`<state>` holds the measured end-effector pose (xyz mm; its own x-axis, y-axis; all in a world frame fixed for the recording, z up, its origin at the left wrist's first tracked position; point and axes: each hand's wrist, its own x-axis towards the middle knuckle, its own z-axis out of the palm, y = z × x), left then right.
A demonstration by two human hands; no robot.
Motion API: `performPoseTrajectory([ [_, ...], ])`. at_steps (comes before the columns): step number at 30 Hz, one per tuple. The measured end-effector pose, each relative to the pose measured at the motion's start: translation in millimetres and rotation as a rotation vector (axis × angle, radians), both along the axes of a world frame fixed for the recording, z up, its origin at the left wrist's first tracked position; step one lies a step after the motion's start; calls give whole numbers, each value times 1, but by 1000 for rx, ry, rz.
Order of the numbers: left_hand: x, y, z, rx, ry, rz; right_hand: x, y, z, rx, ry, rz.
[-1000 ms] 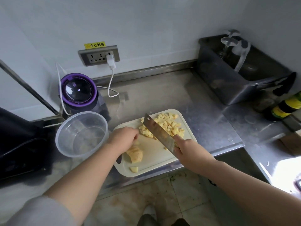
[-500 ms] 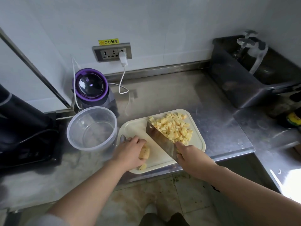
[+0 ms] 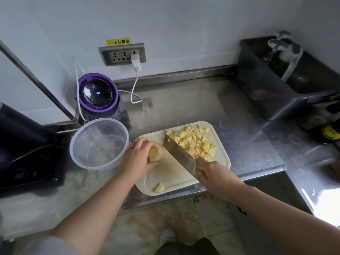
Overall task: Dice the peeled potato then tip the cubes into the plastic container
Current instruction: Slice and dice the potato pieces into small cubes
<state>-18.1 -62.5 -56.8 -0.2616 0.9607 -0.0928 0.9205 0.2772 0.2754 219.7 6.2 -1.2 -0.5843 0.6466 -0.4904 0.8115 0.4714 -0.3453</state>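
Note:
A cream cutting board (image 3: 171, 173) lies at the counter's front edge. My left hand (image 3: 137, 159) grips a remaining potato chunk (image 3: 154, 153) on the board's left side. A cleaver (image 3: 179, 155) is held by my right hand (image 3: 214, 173), its blade slanting across the board just right of the chunk. A heap of yellow potato cubes (image 3: 196, 142) covers the board's far right corner. One loose piece (image 3: 159, 188) lies near the front rim. The clear round plastic container (image 3: 99, 142) stands empty just left of the board.
A purple-rimmed appliance (image 3: 97, 94) sits behind the container, with a white cable (image 3: 135, 85) running to the wall socket. A dark bin (image 3: 287, 80) stands at the back right, bottles (image 3: 331, 133) beside it. A black appliance (image 3: 24, 144) is at the left.
My left hand picked up the potato chunk and shifted it back along the board's left side. The cleaver stayed beside the cube heap. The camera view drifted.

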Motion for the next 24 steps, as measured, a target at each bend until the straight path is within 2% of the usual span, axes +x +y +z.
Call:
performPoseTrajectory([
  [4, 10, -25, -8, 169, 115, -18, 2, -1, 1, 0, 9, 5],
  [15, 20, -32, -13, 168, 236, -22, 6, -5, 4, 2, 23, 15],
  [20, 30, -24, -9, 92, 138, 108, 7, -3, 2, 8, 12, 16],
  [24, 32, -20, -10, 128, 77, 156, 7, -2, 1, 2, 9, 17],
])
